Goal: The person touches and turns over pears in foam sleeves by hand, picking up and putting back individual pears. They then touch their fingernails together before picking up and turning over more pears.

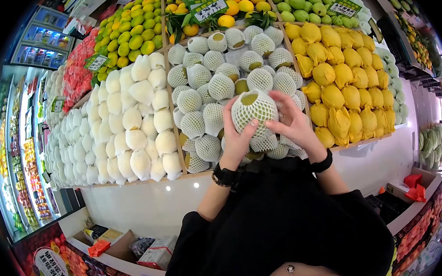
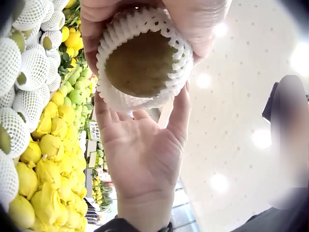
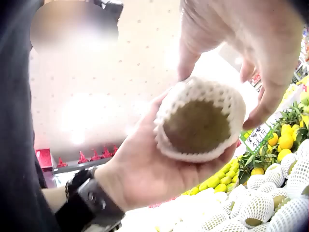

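Both hands hold one round green fruit [image 1: 254,112] in a white foam net, raised over the fruit display. The left hand [image 1: 237,139] grips its left side, thumb across the front. On the other side, the right hand [image 1: 297,125] has its thumb on the front and its fingers round the edge. In the left wrist view the fruit's bare greenish-brown end [image 2: 141,64] shows through the net's opening. The right wrist view has the fruit [image 3: 198,126] lying against the left palm [image 3: 145,164], with the right thumb and fingertips at the net.
Below the hands lie several similar netted fruits [image 1: 221,86] in a wooden-edged bin. White-netted fruits [image 1: 136,139] fill the left side, yellow-wrapped fruits [image 1: 351,98] the right. Oranges [image 1: 232,6] and green fruits [image 1: 298,2] sit behind, with price signs [image 1: 208,9]. Open boxes [image 1: 157,252] stand low at left.
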### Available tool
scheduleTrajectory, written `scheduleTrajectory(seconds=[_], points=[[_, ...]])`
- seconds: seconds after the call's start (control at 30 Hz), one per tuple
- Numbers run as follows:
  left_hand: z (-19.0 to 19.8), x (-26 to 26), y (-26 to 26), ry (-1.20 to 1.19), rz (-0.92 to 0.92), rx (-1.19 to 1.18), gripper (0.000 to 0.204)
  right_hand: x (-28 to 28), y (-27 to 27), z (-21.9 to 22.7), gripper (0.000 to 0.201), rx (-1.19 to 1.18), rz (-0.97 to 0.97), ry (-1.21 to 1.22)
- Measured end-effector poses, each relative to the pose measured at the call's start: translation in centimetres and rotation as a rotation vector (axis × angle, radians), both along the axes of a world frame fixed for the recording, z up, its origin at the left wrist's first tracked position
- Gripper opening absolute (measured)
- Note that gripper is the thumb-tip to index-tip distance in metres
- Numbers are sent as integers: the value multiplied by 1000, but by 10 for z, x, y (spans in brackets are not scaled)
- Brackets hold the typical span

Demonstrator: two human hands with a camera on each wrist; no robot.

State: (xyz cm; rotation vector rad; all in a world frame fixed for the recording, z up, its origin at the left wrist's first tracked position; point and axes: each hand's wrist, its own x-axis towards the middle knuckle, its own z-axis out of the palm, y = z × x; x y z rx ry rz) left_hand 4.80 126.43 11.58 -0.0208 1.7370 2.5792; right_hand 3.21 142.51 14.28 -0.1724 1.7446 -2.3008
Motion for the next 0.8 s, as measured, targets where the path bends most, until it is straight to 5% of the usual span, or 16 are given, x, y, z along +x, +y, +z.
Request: scheduleTrajectory(seconds=[0.07,0.17,0.5,0.67,0.73,0.8], points=[[-14,-1,-5,75,-38,-139,62,-6,7,-1,73,-21,218,-97],[-16,-4,-8,-1,-85,-218,62,-17,10,-18,76,192,265,-84],[-40,-29,-11,-14,-102,-414,82,-114,1,-28,65,377,565,-273],[-75,-39,-16,143,-126,-847,81,-225,-20,-47,78,660,380,-181],[-98,-34,-18,143,-173,-1159,79,-269,-31,-74,89,805,258,-141],[-119,-24,-22,123,-196,-1207,79,-305,-39,-122,96,1028,223,-18]])
